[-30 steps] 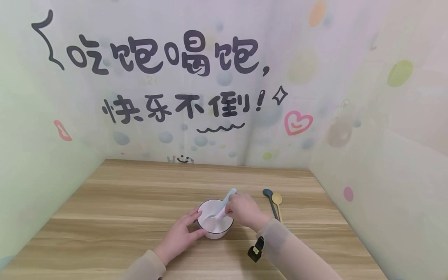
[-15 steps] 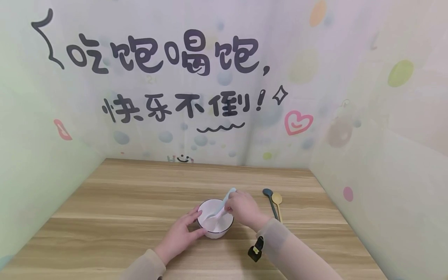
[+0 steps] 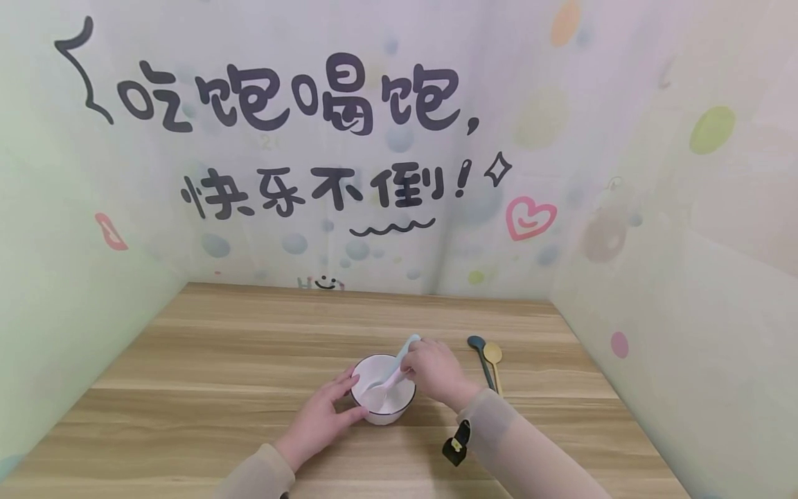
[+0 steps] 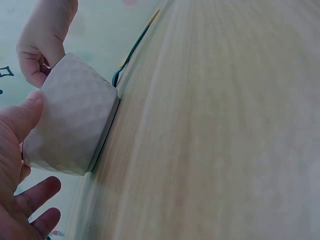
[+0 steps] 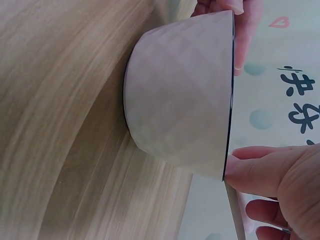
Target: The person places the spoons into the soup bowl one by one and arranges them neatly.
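A white bowl (image 3: 386,418) with a dark rim stands upright on the wooden table. My left hand (image 3: 321,419) grips its left side, thumb at the near rim and a finger at the far rim. Inside the bowl lean a pale pink spoon (image 3: 391,381) and a light blue spoon (image 3: 406,351). My right hand (image 3: 436,374) pinches the pink spoon's handle at the right rim; the blue handle rises just behind those fingers. In the left wrist view the bowl (image 4: 75,120) shows a faceted outer wall, with the left thumb (image 4: 30,112) against it. Neither wrist view shows the bowl's inside.
To the right of the bowl lie a dark blue-green spoon (image 3: 477,344) and a yellow spoon (image 3: 493,355), side by side, their handle ends behind the right forearm. A printed wall hanging (image 3: 280,256) stands behind the table (image 3: 218,346). A black strap device (image 3: 457,445) sits at the right wrist.
The pink spoon's head has shifted slightly to the left inside the bowl. Both hands keep nearly the same places, and the bowl and the other spoons stay put.
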A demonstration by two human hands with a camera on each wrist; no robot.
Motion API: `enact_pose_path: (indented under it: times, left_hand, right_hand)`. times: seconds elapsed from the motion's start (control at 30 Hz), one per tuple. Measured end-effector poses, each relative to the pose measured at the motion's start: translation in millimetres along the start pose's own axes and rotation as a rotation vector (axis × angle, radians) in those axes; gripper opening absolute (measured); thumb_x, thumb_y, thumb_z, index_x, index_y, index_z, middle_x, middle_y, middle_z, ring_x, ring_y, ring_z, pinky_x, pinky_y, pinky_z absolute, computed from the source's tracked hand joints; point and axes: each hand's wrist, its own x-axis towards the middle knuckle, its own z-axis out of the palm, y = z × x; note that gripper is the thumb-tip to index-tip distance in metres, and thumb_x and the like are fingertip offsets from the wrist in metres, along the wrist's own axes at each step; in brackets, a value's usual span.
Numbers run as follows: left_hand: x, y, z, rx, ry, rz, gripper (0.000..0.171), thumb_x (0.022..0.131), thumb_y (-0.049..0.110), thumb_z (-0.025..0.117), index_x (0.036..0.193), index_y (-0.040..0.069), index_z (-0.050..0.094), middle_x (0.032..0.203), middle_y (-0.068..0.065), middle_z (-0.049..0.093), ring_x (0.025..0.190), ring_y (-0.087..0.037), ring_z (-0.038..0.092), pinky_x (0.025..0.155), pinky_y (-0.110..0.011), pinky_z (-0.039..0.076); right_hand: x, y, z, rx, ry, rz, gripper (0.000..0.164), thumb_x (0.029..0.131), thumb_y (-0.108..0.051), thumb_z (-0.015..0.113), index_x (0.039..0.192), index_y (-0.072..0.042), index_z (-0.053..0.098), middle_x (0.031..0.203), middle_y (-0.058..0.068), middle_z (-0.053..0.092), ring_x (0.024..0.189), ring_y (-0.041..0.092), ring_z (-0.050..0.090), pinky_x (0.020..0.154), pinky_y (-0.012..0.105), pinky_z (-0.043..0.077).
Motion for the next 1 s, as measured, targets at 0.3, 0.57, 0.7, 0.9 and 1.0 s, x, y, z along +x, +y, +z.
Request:
enact_pose_path:
  times: [0.3,0.57,0.7,0.9,1.0]
  left_hand:
    - [0.0,0.3,-0.5,0.004,0.003,0.000,0.064,0.079,0.033,0.079,0.131,0.001,0.058,0.147,-0.007,0.044,0.133,-0.033,0.041,0.108,-0.052,0.034]
    - [-0.4,2.6,-1.7,0.005,0.004,-0.008,0.063,0.080,0.031,0.079,0.131,0.000,0.058,0.147,-0.008,0.045,0.133,-0.034,0.041,0.108,-0.052,0.033]
    - [-0.7,4.2,-2.0,0.013,0.006,-0.013,0.062,0.080,0.031,0.078,0.131,0.001,0.058,0.146,-0.009,0.046,0.133,-0.035,0.041,0.108,-0.052,0.033]
    - [-1.5,5.3,-2.3,0.018,0.019,-0.004,0.062,0.080,0.032,0.078,0.130,0.000,0.059,0.145,-0.011,0.047,0.132,-0.036,0.042,0.108,-0.053,0.034]
    - [-1.9,5.4,-2.3,0.022,0.021,-0.003,0.062,0.080,0.032,0.079,0.130,0.000,0.059,0.144,-0.010,0.047,0.132,-0.036,0.042,0.107,-0.053,0.034]
  right_hand:
    - [-0.4,0.6,-0.7,0.004,0.013,0.020,0.006,0.079,-0.016,0.080,0.083,-0.019,0.077,0.079,-0.010,0.061,0.074,0.011,0.049,0.065,0.025,0.041]
    - [-5.2,1.8,-8.8,0.025,0.056,0.028,0.007,0.079,-0.016,0.079,0.085,-0.018,0.077,0.083,-0.009,0.064,0.079,0.012,0.054,0.069,0.028,0.046]
    - [-9.6,5.7,-10.1,0.050,0.106,0.027,0.007,0.078,-0.016,0.080,0.085,-0.016,0.077,0.082,-0.007,0.065,0.079,0.013,0.056,0.071,0.029,0.049]
    - [-18.4,14.8,-9.8,0.119,0.177,0.098,0.009,0.077,-0.015,0.081,0.085,-0.015,0.077,0.081,-0.007,0.064,0.075,0.011,0.058,0.068,0.027,0.051]
    - [-24.2,19.1,-12.2,0.159,0.205,0.159,0.009,0.077,-0.014,0.081,0.085,-0.016,0.077,0.082,-0.009,0.064,0.076,0.011,0.059,0.069,0.028,0.051]
